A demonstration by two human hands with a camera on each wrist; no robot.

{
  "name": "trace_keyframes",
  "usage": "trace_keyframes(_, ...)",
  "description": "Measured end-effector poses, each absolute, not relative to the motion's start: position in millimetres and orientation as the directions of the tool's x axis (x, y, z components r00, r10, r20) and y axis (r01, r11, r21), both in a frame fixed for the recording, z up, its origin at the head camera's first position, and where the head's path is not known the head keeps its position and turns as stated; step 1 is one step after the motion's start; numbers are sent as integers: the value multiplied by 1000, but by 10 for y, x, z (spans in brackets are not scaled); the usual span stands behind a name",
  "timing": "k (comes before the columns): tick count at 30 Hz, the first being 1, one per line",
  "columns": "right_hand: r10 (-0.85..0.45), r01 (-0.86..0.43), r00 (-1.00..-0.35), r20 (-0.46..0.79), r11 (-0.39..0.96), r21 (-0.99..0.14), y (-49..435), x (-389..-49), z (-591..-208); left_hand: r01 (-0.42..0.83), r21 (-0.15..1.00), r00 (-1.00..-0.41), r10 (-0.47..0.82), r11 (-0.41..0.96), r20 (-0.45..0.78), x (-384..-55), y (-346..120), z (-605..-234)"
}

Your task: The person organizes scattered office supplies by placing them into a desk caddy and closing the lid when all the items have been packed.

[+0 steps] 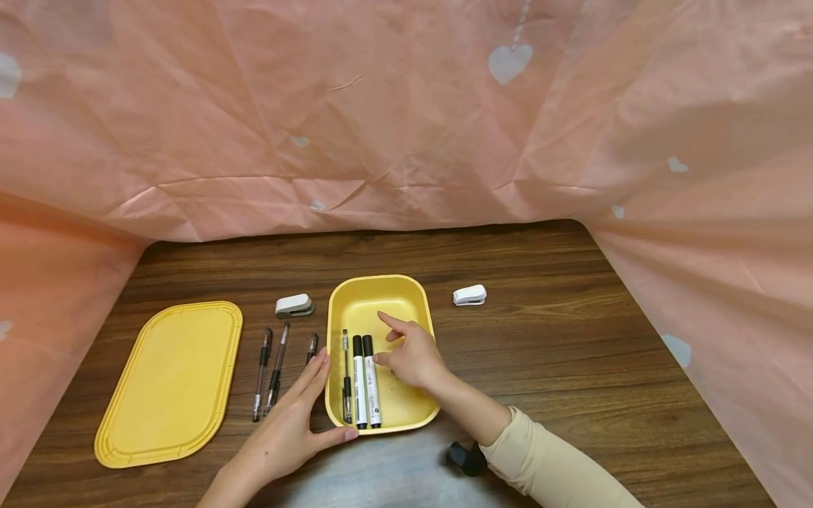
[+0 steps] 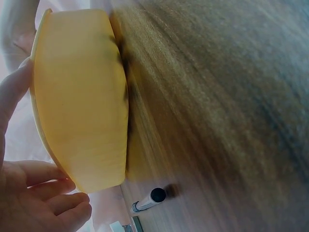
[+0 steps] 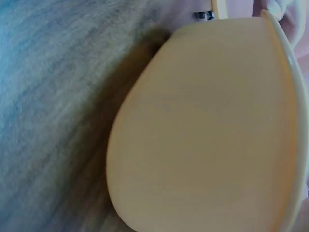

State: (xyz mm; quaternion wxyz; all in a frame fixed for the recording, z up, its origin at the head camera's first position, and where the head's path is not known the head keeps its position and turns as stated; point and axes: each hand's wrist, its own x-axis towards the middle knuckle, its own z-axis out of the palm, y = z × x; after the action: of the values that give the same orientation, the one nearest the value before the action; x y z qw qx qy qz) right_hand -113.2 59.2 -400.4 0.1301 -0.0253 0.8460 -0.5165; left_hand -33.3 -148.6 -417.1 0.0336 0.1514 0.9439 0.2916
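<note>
A yellow box sits open in the middle of the table. Along its left side lie a clear pen with a black grip and two white markers with black caps, a left marker and a right marker. My left hand rests against the box's near left corner, thumb at the front rim and fingers extended along the left side. Over the inside of the box, right of the markers, hovers my right hand; its index finger points out and nothing is in its grasp. The right wrist view shows only the box's outer wall.
Left of the box lie a left pen, a middle pen and a partly hidden pen. White staplers flank the box, a left stapler and a right stapler. A yellow lid lies far left. Pink cloth surrounds the table.
</note>
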Motion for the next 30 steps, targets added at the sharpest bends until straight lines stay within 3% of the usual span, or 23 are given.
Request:
trace_keyframes(17, -154, 134, -969, -193, 327, -935, 924, -1265, -3669, 245, 562, -956, 293, 790, 4, -334, -1481, -4161)
trace_keyframes(30, -181, 79, -974, -133, 278, -957, 1177, -1355, -3386, 257, 556, -955, 298, 791, 18, -334, -1486, -4169)
